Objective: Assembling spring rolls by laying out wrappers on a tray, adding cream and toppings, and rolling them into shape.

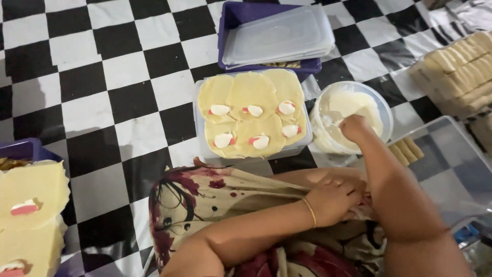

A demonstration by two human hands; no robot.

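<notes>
1. While the right hand [354,127] reaches into the round white bowl [353,117], its fingers curl down into the smooth pale cream [353,105]; what they grip cannot be told.
2. The bowl rim curves close around those fingers, leaving little room.
3. Just left of the fingers, a clear tray [252,114] holds thin yellow wrappers [251,92], each topped with a white-and-red piece.
4. The left hand [335,197] rests clenched against floral cloth [215,200], well below the bowl.
5. Beyond the tray stands a purple box [241,15] under clear lids [279,33].
</notes>
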